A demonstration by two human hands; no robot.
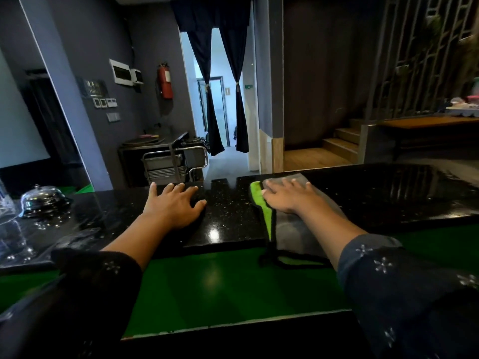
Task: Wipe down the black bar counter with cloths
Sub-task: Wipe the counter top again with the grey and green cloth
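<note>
Both hands lie flat, fingers spread: the right hand [287,198] presses a grey-green cloth [293,229] whose long axis crosses the counter [233,218] from far edge to near edge; the left hand [176,206], nearer centre, covers a dark cloth [199,216], barely visible.

Dark grey walls [103,35] filled the upper left of the frame, carrying a white panel box [119,72], a row of switches [105,102] and a red fire extinguisher [165,81]. At upper centre, dark curtains [210,73], tied back, framed a bright doorway [220,99]. A metal cart [166,161] stood below them at centre left. Wooden steps [342,141] rose at centre right, beside a lattice screen [414,55] in the upper right. The floor [228,161] beyond the doorway was pale grey.
</note>
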